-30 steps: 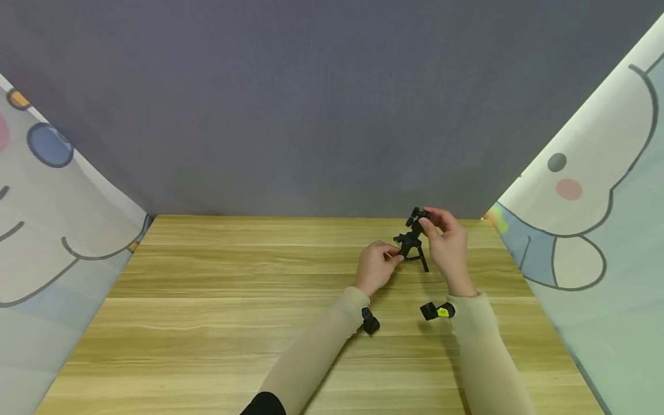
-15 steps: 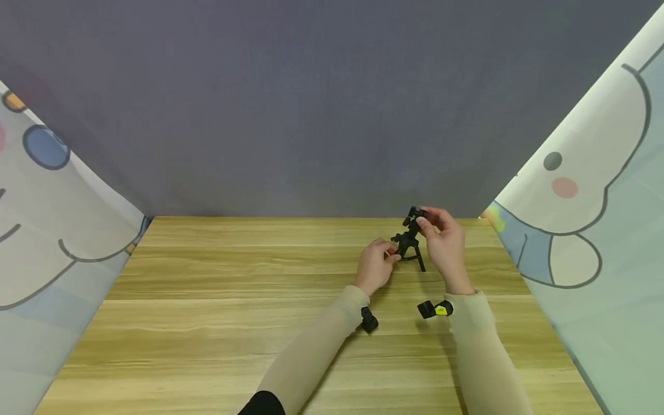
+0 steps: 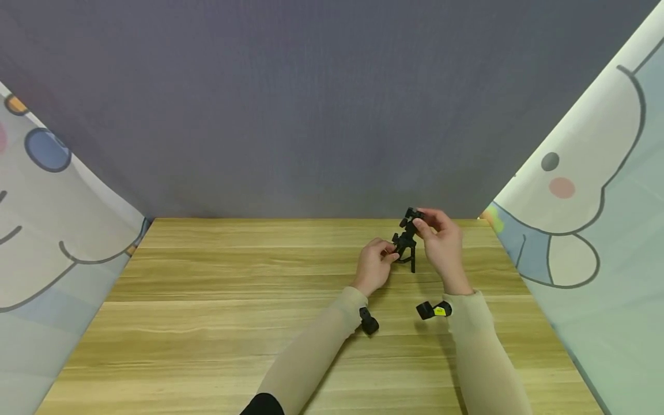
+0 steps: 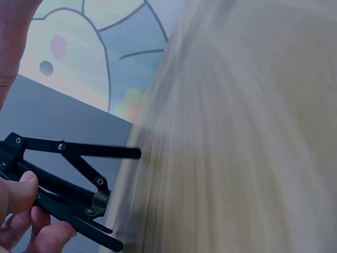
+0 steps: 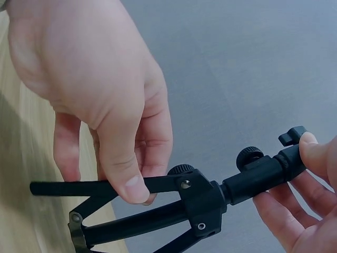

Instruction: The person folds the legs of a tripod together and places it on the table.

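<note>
A small black tripod (image 3: 406, 242) stands tilted near the table's back right, its upper end leaning right. My left hand (image 3: 372, 268) pinches one of its legs between thumb and fingers; in the right wrist view that leg (image 5: 58, 188) runs out past the fingertips. My right hand (image 3: 445, 245) grips the top of the centre column (image 5: 258, 182), thumb beside a small wing knob (image 5: 293, 136). Two round knurled knobs sit lower on the tripod. In the left wrist view another leg (image 4: 105, 152) is angled away from the column, joined to it by a hinged brace (image 4: 84, 171).
The wood-grain table (image 3: 218, 323) ends at a dark grey backdrop (image 3: 311, 115) close behind the tripod. Cartoon-printed sheets flank it, one on the left (image 3: 67, 230) and one on the right (image 3: 581, 219). Black cameras (image 3: 369, 323) are strapped to both wrists.
The tripod's nearer right leg has swung inward and now hangs almost straight down in the head view. Both hands keep their hold with only a slight shift left.
</note>
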`<state>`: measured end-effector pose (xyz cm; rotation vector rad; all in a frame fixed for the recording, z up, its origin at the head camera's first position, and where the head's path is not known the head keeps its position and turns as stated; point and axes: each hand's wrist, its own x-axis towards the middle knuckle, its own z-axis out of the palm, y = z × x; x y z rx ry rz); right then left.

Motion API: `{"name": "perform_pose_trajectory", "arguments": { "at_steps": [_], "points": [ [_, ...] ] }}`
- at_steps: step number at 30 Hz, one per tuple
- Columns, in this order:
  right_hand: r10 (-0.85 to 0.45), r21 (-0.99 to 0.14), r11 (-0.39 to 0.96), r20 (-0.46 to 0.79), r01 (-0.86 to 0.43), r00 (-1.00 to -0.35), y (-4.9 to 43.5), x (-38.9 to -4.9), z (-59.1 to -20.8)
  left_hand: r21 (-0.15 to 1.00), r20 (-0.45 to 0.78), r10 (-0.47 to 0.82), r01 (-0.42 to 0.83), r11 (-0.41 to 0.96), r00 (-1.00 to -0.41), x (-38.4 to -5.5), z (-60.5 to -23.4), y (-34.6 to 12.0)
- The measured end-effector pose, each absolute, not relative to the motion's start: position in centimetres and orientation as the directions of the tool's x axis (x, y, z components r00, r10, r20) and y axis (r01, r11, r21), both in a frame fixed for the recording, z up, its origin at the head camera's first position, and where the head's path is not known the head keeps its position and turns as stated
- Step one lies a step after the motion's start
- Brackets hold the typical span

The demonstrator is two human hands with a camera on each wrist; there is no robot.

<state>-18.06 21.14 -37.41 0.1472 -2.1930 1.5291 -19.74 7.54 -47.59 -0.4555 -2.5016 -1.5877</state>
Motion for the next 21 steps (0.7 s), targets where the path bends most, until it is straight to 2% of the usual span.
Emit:
{"name": "perform_pose_trajectory", "arguments": {
  "at_steps": [8, 21],
  "points": [
    [0.159, -0.884, 0.33, 0.397, -0.33, -0.904, 22.1, -19.1, -39.0, 0.904, 0.305, 0.146, 0.334, 0.266, -0.941, -19.8, -48.3, 7.7],
    [0.158, -0.893, 0.304, 0.39, -0.331, -0.907, 21.9, -19.0, -38.9, 0.92, 0.33, 0.13, 0.349, 0.177, -0.935, -20.2, -49.0, 7.8]
  ]
}}
